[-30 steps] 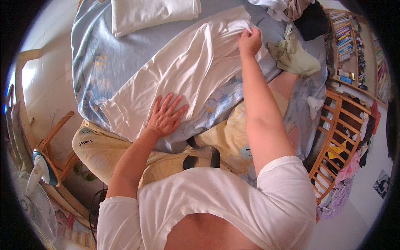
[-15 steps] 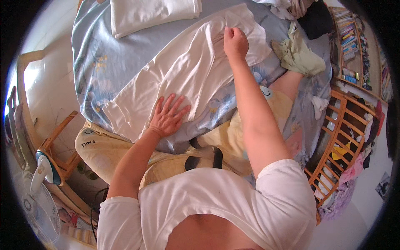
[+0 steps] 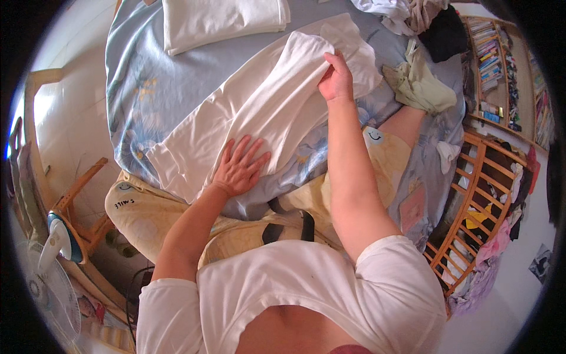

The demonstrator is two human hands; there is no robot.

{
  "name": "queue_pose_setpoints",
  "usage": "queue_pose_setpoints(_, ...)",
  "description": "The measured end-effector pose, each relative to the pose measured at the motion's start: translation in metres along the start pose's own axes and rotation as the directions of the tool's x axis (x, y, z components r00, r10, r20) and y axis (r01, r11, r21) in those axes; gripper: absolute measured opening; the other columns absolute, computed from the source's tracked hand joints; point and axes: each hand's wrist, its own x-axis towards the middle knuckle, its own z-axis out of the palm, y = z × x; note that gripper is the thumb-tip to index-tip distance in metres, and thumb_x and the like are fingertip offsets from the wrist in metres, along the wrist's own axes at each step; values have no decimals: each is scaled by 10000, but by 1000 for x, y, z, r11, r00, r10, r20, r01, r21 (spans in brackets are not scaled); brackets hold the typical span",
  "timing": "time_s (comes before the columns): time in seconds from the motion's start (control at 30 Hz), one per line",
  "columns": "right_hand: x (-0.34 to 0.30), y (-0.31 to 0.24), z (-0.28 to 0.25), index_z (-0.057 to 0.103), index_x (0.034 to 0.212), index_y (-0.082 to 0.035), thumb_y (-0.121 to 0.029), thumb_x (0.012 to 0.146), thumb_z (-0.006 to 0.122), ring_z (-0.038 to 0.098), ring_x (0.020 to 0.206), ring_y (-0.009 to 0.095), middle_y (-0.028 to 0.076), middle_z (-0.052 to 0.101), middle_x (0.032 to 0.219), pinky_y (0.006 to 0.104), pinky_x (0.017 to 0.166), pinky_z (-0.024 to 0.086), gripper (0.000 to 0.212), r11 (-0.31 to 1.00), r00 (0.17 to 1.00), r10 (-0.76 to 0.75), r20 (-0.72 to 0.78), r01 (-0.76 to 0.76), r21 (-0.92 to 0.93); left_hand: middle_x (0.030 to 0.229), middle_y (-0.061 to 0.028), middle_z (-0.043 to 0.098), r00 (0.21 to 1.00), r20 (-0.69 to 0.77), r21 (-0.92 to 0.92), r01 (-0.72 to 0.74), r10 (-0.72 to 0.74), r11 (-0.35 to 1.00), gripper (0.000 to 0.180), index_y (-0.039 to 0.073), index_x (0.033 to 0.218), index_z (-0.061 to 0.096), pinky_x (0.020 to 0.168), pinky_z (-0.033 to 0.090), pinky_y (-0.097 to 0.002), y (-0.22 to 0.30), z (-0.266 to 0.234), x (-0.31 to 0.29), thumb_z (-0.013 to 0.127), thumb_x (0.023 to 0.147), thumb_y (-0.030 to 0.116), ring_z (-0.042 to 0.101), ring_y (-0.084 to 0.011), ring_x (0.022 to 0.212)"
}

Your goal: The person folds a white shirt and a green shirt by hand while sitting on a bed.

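A long white garment [image 3: 194,133] lies slantwise across the bed in front of me; whether it is a shirt or trousers I cannot tell. My left hand [image 3: 240,168] rests flat on its near part, fingers spread. At the far right end, my right hand [image 3: 337,78] is closed on the edge of the upper layer, thumb on top. This layer is raised and its rounded end stands off the lower layer, which stays spread on the sheet. The right fingertips are partly hidden under the fabric.
A folded white cloth [image 3: 227,23] lies on the blue patterned bedsheet [image 3: 138,94]. A pale green cloth [image 3: 421,82] lies by my foot, with crumpled clothes [image 3: 407,15] beyond. A wooden rack [image 3: 471,206] holds clothes at right; an iron [image 3: 66,239] and a fan [image 3: 53,301] stand at left.
My right hand has drawn slightly toward me, turning and lifting the garment's upper layer away from the lower one at the far end. The left hand has stayed in place.
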Motion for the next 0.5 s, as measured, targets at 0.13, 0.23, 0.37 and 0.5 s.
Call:
queue_pose_setpoints(0.13, 7, -14, -5, 578, 860, -161, 0, 787, 562, 539, 1040, 230, 29, 608, 1042, 424, 933, 429, 178, 988, 990, -136, 33, 133, 78, 1451, -18, 303, 1000, 11, -2, 12, -12, 1000, 498, 285, 1279, 490, 1087, 174, -517, 2, -2, 0, 547, 785, 268, 246, -265, 1346)
queue_pose_setpoints(0.23, 13, -28, -2, 586, 953, -117, 36, 797, 541, 558, 1000, 227, 58, 604, 1035, 406, 910, 453, 223, 973, 972, -227, 63, 223, 59, 1451, -24, 302, 1000, 19, -10, 16, -16, 1000, 499, 286, 1275, 494, 1085, 179, -526, 1, -3, 0, 548, 780, 260, 248, -274, 1344)
queue_pose_setpoints(0.37, 33, -21, -36, 546, 1147, -42, 33, 808, 536, 562, 964, 203, 92, 576, 1052, 340, 854, 485, 347, 949, 971, -235, -51, 217, -227, 1453, -32, 294, 1000, 26, -27, 12, -12, 1000, 499, 293, 1271, 499, 1082, 177, -544, 2, -1, -1, 548, 776, 245, 245, -289, 1344)
queue_pose_setpoints(0.5, 44, -13, -53, 512, 1183, -41, 10, 831, 538, 561, 926, 181, 82, 553, 1099, 297, 749, 504, 357, 897, 963, -177, -201, 74, -436, 1458, -31, 285, 998, 57, -50, 23, -20, 998, 512, 303, 1287, 480, 1087, 161, -546, 0, -1, -1, 544, 783, 241, 236, -295, 1348)
